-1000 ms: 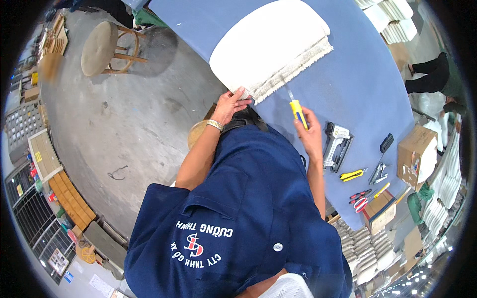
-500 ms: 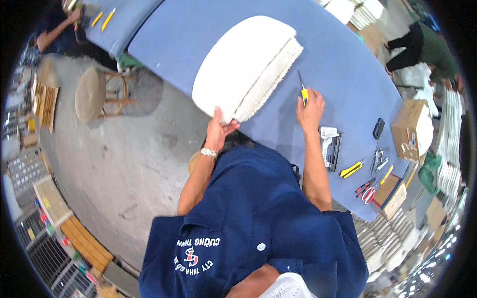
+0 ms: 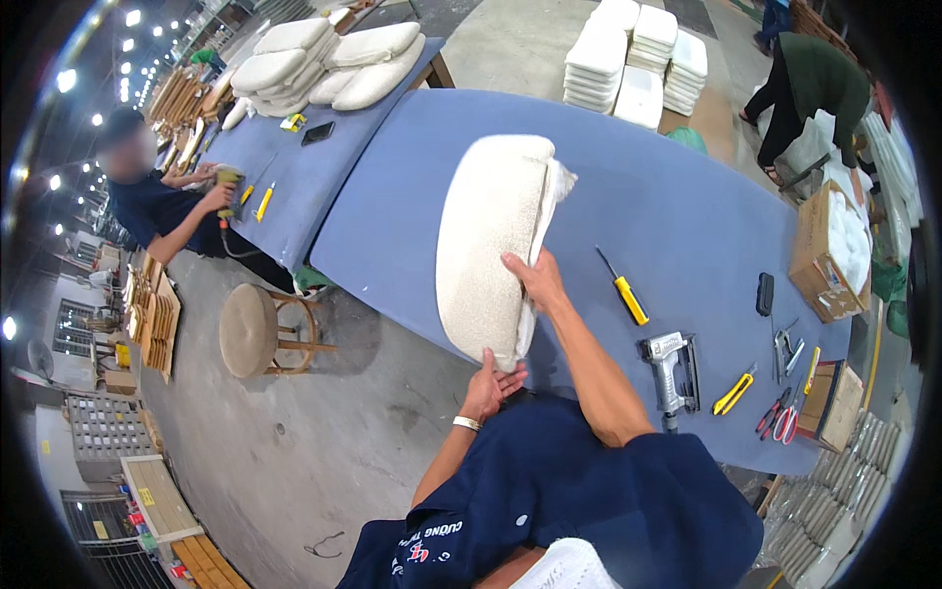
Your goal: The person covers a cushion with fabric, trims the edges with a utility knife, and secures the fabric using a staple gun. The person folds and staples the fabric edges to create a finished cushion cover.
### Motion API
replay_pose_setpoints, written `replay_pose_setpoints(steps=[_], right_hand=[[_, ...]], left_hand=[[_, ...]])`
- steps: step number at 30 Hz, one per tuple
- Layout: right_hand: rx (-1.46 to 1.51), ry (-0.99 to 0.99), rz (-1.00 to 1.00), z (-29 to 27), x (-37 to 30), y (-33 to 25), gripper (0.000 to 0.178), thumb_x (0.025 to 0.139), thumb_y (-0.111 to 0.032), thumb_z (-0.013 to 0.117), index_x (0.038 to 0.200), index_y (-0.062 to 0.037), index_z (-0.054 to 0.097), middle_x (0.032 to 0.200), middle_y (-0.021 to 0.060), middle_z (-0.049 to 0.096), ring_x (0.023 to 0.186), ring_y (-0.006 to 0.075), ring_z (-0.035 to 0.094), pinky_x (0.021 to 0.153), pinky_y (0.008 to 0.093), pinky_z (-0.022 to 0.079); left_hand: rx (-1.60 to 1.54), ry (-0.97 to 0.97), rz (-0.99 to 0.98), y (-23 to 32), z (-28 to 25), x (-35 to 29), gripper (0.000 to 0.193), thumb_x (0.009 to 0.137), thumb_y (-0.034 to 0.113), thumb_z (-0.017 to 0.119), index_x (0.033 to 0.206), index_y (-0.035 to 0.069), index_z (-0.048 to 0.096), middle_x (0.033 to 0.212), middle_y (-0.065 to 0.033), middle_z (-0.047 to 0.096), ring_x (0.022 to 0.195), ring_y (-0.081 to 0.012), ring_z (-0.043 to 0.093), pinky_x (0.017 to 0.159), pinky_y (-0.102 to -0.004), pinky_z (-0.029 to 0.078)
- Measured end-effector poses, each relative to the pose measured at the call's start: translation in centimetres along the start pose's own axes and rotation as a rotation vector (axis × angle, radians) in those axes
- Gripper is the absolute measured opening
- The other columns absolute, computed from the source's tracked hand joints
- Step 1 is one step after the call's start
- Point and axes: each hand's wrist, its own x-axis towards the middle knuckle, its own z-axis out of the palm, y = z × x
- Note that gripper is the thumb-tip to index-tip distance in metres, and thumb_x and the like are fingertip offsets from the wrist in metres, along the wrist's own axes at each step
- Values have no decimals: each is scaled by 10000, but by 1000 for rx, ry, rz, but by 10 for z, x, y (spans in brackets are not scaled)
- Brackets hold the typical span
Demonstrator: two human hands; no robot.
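Both hands held the cushion (image 3: 488, 245) on edge at the table's (image 3: 687, 206) near rim, left hand (image 3: 493, 385) cupping its bottom corner, right hand (image 3: 536, 279) gripping the fabric side, screwdriver (image 3: 622, 287) just beyond for reach.

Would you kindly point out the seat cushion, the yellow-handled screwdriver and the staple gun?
seat cushion (image 3: 486, 245), head view, middle of its fabric face.
yellow-handled screwdriver (image 3: 631, 299), head view, yellow handle.
staple gun (image 3: 667, 365), head view, metal body.
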Motion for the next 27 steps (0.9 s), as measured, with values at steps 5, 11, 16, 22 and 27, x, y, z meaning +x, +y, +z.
replay_pose_setpoints(steps=[5, 11, 16, 22, 27], right_hand=[[-399, -43, -201, 1, -30, -92, 643, 795, -345, 837, 1280, 20, 623, 1077, 188, 737, 982, 284, 715, 883, 386, 540], [-720, -189, -241, -24, -45, -109, 735, 753, -433, 836, 1329, -36, 611, 1149, 207, 719, 1044, 366, 701, 917, 426, 533], [-681, -278, -292, -9, -47, -103, 604, 805, -420, 796, 1292, -86, 668, 1136, 182, 731, 1046, 333, 702, 911, 409, 530], [-571, -201, -31, -30, -54, -76, 427, 883, -379, 742, 1173, -66, 735, 1086, 144, 750, 976, 250, 704, 869, 365, 531], [-491, 272, -121, -89, -54, 4, 428, 970, -371, 652, 1261, -58, 679, 1211, 147, 706, 1049, 245, 677, 923, 350, 511]], left_hand=[[545, 461, 641, 63, 37, 0, 698, 1017, 331, 621, 1504, -81, 338, 1481, -245, 475, 1332, -297, 522, 1054, -405, 461], [963, 525, 1788, 240, 140, -68, 535, 1052, 222, 527, 1493, -48, 391, 1540, -259, 396, 1447, -377, 373, 1174, -459, 291], [1038, 455, 1876, 288, 154, -66, 337, 1070, 228, 461, 1229, -5, 646, 1231, -173, 651, 1196, -333, 572, 1044, -423, 398], [937, 544, 1901, 285, 141, -78, 363, 1067, 185, 439, 948, 8, 733, 902, -125, 687, 901, -283, 607, 858, -402, 448], [1455, 779, 1758, 290, 115, -122, 334, 1044, 212, 502, 866, 41, 726, 699, -98, 586, 750, -292, 592, 754, -408, 449]])
